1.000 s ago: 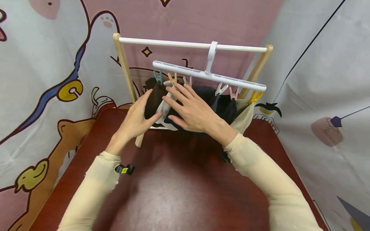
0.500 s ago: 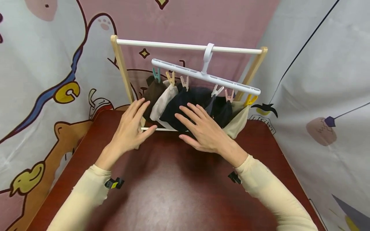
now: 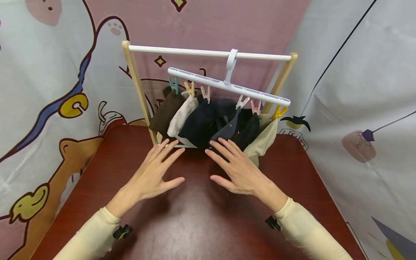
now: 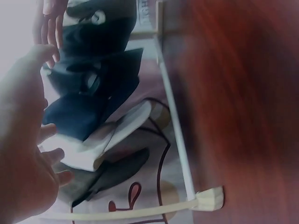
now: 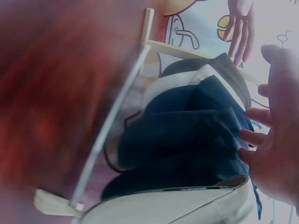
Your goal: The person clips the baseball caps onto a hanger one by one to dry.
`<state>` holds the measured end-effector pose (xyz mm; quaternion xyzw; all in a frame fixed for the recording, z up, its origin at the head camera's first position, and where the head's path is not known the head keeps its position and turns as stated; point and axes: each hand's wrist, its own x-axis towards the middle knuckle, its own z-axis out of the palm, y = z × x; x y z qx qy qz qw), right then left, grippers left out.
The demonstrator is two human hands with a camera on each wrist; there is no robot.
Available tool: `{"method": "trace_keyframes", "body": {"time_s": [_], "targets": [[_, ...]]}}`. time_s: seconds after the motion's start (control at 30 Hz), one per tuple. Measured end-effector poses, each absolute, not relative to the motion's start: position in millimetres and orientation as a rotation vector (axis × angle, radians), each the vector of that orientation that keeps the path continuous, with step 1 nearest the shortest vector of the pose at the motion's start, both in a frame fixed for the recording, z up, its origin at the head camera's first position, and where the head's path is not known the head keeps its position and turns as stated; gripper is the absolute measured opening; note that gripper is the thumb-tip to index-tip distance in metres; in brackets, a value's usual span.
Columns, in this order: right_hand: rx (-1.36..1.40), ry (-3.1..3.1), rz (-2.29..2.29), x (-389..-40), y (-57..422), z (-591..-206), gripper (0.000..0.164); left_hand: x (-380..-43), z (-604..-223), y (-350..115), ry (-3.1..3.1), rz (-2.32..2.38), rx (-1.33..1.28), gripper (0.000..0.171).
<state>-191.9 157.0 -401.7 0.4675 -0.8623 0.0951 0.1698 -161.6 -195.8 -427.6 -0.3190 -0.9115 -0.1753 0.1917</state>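
Several caps hang in a row from a white hanger [image 3: 217,83] with coloured clips, its hook over the rack's white top bar [image 3: 182,52]. From left to right they include a brown cap [image 3: 167,112], a white cap [image 3: 183,115], a navy cap [image 3: 199,124], dark caps and a beige cap [image 3: 264,139]. My left hand [image 3: 152,177] is spread over the table in front of the rack, holding nothing. Near the dark caps, my right hand [image 3: 242,171] is also spread, with nothing in its fingers. The hanger tilts down to the right.
The rack has wooden side posts [image 3: 138,83] and a low white bar [image 4: 175,121]. It stands at the back of a reddish-brown table [image 3: 195,224]. A printed cloth [image 3: 208,21] with cartoon figures hangs behind and at both sides.
Both hands have drawn back from the caps toward the person and moved apart. The caps behind them have come into fuller view. The hanger still hangs tilted.
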Motion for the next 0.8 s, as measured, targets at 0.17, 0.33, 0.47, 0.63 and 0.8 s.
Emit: {"method": "trace_keyframes", "body": {"time_s": [0.17,0.33,0.47,0.63,0.8], "targets": [[1.326,-2.489,0.274,-179,166,-417,0.079,-153,-436,-190,-2.623,-0.453,-0.964,0.092],[1.329,-2.509,0.278,-169,171,-430,0.081,-149,-442,-186,-2.662,-0.436,-1.028,0.093],[1.339,-2.555,0.279,-161,175,-441,0.084,-145,-446,-183,-2.674,-0.410,-1.062,0.094],[1.329,-2.612,0.276,-154,181,-449,0.086,-140,-452,-180,-2.677,-0.367,-1.097,0.094],[1.323,-2.618,0.266,-153,185,-453,0.086,-137,-457,-178,-2.660,-0.323,-1.114,0.094]]}}
